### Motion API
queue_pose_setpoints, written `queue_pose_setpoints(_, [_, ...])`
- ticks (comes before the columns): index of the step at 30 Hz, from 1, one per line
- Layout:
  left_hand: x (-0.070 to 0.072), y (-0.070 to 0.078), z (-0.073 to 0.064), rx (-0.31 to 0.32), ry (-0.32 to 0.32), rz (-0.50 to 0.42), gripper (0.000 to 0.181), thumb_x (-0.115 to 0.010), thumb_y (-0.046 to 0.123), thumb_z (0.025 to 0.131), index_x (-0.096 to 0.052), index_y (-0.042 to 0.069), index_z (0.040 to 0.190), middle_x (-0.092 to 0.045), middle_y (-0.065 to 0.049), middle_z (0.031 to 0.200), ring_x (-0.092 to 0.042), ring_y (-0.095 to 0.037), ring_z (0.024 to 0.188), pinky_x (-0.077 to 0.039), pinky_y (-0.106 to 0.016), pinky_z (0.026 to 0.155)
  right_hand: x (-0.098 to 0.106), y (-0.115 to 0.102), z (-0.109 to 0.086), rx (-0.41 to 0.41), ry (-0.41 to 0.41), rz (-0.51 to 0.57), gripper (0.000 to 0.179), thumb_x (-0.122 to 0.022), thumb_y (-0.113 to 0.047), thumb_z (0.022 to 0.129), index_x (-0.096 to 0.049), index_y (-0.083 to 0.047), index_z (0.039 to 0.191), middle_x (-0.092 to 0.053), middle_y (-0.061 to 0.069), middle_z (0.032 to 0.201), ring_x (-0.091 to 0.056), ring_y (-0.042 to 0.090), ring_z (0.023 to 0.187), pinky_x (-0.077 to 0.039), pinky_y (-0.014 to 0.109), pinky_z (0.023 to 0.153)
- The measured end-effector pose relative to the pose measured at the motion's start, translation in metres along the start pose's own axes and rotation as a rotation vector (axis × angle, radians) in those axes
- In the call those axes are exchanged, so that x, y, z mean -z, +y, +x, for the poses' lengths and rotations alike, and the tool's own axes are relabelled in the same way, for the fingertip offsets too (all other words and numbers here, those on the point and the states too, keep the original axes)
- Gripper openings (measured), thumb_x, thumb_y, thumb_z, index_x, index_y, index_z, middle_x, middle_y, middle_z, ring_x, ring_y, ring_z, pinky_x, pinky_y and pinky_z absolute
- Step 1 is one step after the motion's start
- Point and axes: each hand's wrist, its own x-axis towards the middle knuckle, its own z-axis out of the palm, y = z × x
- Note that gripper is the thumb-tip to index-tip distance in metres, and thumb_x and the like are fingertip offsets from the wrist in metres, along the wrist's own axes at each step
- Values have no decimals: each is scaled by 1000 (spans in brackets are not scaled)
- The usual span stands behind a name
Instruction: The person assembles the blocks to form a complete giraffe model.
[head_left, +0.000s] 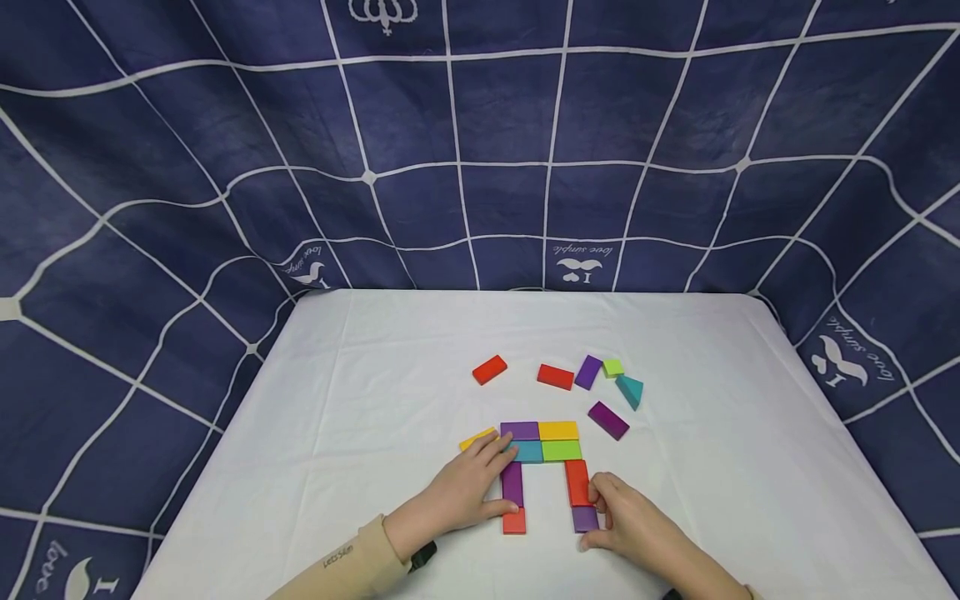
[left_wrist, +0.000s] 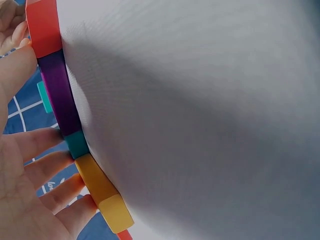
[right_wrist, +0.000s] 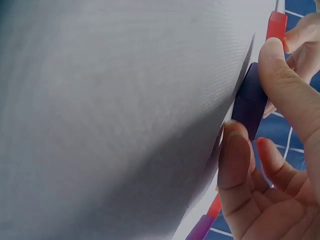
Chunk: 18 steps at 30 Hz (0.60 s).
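Note:
Flat wooden blocks form an arch on the white table. Its top has a purple block [head_left: 520, 431], a yellow block [head_left: 558, 431], a teal block [head_left: 529, 452] and a green block [head_left: 562, 450]. The left leg is a dark purple block [head_left: 512, 483] above a red block [head_left: 513, 522]. My left hand [head_left: 468, 483] lies along this side, fairly straight fingers on the upper blocks and thumb at the red one. On the right leg, a red block [head_left: 577, 482] sits above a short purple block [head_left: 585, 519]. My right hand [head_left: 633, 521] holds that purple block between thumb and curled index finger [right_wrist: 235, 155].
Another yellow block [head_left: 477, 438] lies by the left fingertips. Behind the arch are two red blocks [head_left: 490, 369], a purple block [head_left: 588, 372], a small green block [head_left: 612, 367], a teal triangle [head_left: 630, 391] and a dark purple block [head_left: 608, 421]. A blue checked curtain [head_left: 502, 200] surrounds the table.

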Motion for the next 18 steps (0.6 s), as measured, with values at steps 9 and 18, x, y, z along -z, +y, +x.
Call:
queue_pose_setpoints(9, [0, 0, 0, 7, -7, 1, 78, -60, 57, 91, -40, 10, 151, -34, -7, 159, -33, -28, 146, -41, -40, 113, 1, 0, -1, 3, -18, 33, 56, -91, -34, 65, -47, -12, 92, -46, -8, 71, -40, -2, 61, -40, 16, 55])
queue_pose_setpoints(18, [0, -1, 0, 0, -8, -1, 78, -60, 56, 92, -39, 10, 151, -33, -8, 160, -33, -29, 146, -40, -41, 113, 3, 0, 2, -36, -42, 50, 60, -90, -38, 65, -51, -10, 101, -47, -7, 75, -41, -1, 59, -41, 16, 53])
